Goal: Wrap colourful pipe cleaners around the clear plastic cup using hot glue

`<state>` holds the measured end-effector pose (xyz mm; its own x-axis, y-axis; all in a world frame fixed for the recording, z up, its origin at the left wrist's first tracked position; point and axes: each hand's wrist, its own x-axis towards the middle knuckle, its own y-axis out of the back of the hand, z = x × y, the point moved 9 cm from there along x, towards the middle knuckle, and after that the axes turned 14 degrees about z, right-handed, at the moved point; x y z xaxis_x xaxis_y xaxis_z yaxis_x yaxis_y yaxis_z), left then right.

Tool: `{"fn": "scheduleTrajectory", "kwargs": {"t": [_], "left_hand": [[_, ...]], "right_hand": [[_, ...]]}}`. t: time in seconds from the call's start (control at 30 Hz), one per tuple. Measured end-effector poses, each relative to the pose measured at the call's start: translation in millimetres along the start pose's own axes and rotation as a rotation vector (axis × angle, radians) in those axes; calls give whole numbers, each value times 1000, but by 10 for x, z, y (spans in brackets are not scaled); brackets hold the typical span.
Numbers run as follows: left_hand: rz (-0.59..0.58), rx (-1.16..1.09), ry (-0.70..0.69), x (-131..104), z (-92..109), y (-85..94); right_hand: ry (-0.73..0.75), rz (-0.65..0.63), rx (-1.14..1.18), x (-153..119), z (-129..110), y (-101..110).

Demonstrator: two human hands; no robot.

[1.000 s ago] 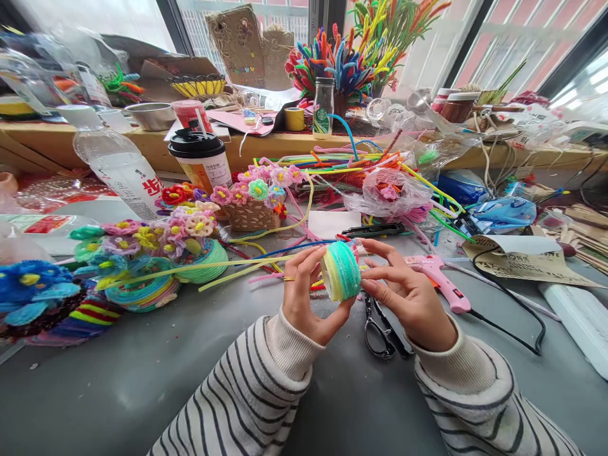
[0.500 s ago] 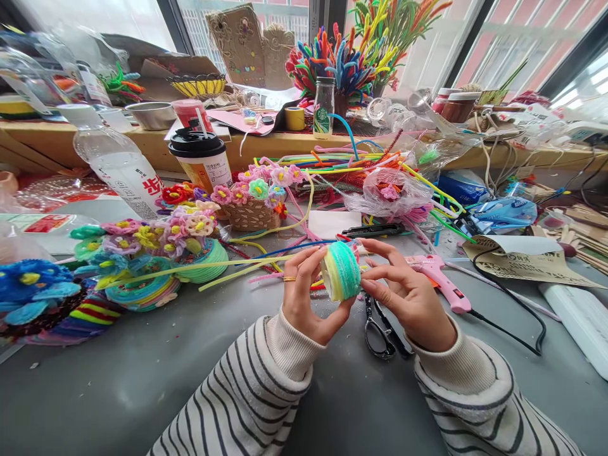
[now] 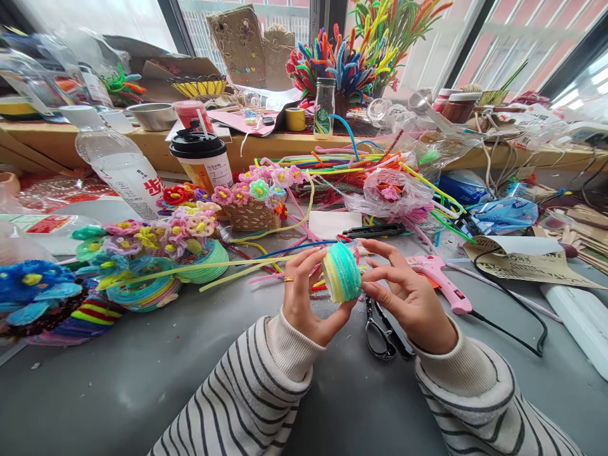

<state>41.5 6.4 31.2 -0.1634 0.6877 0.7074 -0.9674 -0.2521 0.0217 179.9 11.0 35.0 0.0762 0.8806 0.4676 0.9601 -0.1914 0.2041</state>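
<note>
My left hand [image 3: 304,297] grips a small cup wrapped in pipe cleaners [image 3: 344,272], fingers on top and thumb underneath. Its coils run from pale yellow on the left to turquoise on the right, and the cup lies tilted on its side. Thumb and fingertips of my right hand [image 3: 414,307] close on its right rim, where some clear and red plastic shows. A pale yellow pipe cleaner [image 3: 237,262] stretches leftward from beside my left fingers. Below my right hand lie black scissors [image 3: 380,339], partly covered by it. A pink glue gun [image 3: 449,288] rests just right of that hand.
Finished flower pots [image 3: 142,266] crowd the left, with a flower basket [image 3: 254,212] behind. Loose pipe cleaners [image 3: 332,161] pile up at the back near a black utility knife [image 3: 375,230]. A lidded drink cup [image 3: 199,158] and plastic bottle [image 3: 118,161] stand back left. The glue gun's cord [image 3: 513,335] loops right.
Hardly anything differs. Both hands keep their hold on the wrapped cup, which has shifted very slightly within the fingers.
</note>
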Motion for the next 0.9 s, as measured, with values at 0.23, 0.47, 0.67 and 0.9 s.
{"fn": "scheduleTrajectory", "kwargs": {"t": [0.23,0.47,0.67,0.9], "left_hand": [[-115,-239,375,-93,-398,-73],[-361,-691,700,-160,-448,-198],[-494,-620,913,-404,-616,-304],[-519,-773,961,-417,-541,-345]], "right_hand": [[70,104,27,-1,-149,100],[109,404,99,-52,-235,356],[103,390,79,-58,-232,347],[79,380,55,-48,-191,335]]}}
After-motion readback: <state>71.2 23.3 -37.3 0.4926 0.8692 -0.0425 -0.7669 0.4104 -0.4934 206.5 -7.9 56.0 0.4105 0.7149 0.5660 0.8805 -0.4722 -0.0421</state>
